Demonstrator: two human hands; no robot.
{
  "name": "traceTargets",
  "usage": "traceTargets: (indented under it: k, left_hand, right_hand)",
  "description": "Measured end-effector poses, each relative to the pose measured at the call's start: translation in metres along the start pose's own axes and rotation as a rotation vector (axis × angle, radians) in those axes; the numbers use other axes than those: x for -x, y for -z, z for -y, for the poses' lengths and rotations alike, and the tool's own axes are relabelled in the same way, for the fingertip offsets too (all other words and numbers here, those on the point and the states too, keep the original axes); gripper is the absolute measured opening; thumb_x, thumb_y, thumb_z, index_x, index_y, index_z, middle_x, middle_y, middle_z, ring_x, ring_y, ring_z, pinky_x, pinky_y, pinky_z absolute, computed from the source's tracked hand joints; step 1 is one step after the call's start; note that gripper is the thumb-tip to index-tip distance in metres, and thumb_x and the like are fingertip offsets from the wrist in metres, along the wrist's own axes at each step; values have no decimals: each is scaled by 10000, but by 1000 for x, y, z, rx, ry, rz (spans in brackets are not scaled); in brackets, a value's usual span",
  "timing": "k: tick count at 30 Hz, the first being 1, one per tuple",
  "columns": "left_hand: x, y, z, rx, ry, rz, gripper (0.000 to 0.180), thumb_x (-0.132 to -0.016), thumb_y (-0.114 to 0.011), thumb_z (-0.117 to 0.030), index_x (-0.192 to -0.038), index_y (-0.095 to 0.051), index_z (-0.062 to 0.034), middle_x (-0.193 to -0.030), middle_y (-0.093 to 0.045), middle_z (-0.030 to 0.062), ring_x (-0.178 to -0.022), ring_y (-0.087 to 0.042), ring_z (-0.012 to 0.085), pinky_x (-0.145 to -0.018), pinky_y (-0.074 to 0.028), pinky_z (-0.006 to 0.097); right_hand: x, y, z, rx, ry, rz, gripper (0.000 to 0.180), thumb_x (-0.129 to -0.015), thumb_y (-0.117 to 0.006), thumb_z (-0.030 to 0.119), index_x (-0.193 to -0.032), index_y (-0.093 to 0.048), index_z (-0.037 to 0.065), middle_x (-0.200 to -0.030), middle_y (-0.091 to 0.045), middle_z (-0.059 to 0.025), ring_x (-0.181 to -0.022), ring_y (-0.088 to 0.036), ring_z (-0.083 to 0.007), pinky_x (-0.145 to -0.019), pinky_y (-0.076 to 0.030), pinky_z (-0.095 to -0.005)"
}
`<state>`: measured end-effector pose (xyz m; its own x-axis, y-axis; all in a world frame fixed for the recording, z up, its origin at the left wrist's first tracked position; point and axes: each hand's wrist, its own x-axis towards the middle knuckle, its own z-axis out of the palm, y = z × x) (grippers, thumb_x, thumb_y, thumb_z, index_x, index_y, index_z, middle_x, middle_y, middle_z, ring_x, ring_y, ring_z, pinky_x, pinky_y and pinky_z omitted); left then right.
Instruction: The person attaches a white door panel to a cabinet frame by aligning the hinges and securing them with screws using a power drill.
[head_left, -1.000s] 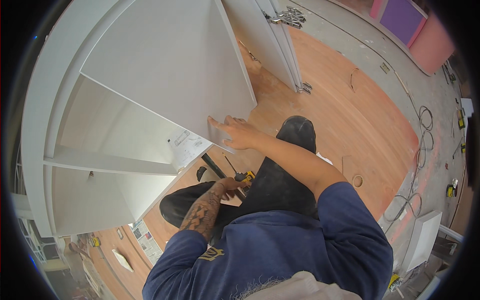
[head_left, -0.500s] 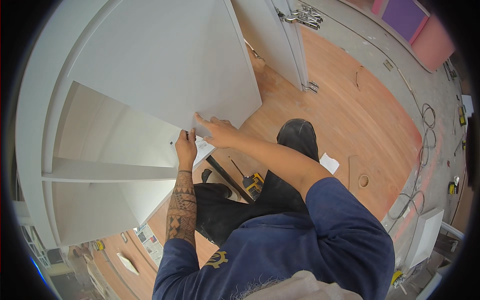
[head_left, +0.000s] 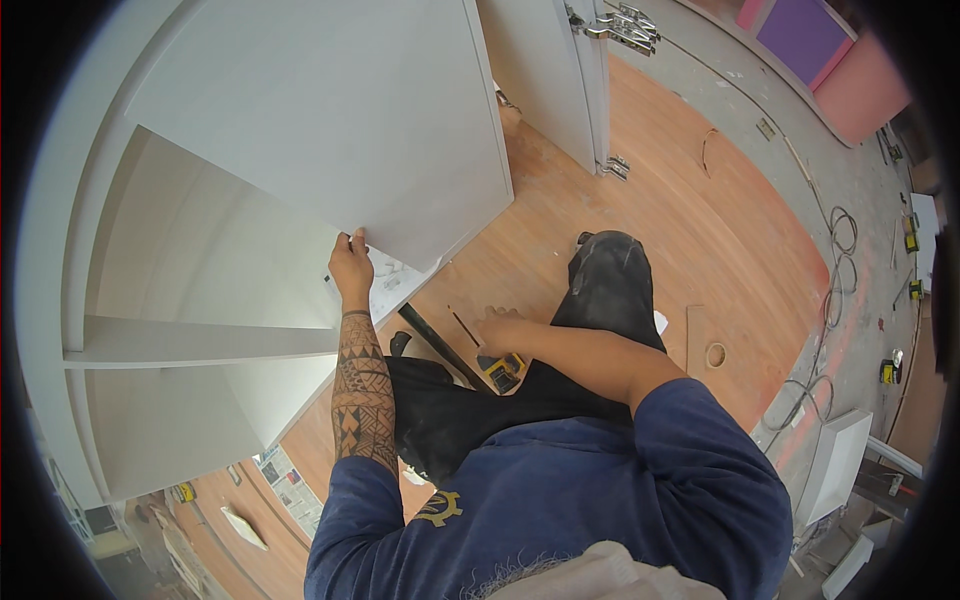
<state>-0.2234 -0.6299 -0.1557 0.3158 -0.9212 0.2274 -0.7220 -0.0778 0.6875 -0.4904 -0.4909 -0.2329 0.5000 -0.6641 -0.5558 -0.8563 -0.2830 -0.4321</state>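
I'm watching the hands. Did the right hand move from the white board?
Yes. The right hand came down off the white panel edge to the yellow tool by the lap; the left hand holds the panel.

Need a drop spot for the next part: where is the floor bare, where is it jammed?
Bare wood floor lies between the door panel and the cables. Crowded at the knees: the right hand is by the yellow drill, and the left hand grips the white cabinet panel.

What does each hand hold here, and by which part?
Left hand grips the white cabinet panel at its lower edge. Right hand rests by the yellow tool; grip unclear.
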Motion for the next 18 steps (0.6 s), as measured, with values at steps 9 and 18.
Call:
traceTargets:
  k: [9,18]
  left_hand:
    - [-3,7,11,47,17,45,407,-1040,-634,-353,-901,-607,28,-757,-712,176,-726,-723,307,-683,-534,409]
    - [-3,23,4,-62,12,88,499,-948,-741,-403,-1158,-684,46,-874,-754,197,-817,-737,338,-757,-561,424]
  right_hand:
    - [-8,-15,-12,69,-22,176,575,-897,-761,425,-1357,-665,94,-1399,-614,-188,-1324,-579,-371,-1049,-484,-529]
    - [-25,-46,-32,116,-65,359,532,-791,-812,368,-1284,-750,179,-1126,-785,-79,-1076,-746,-277,-891,-565,-501]
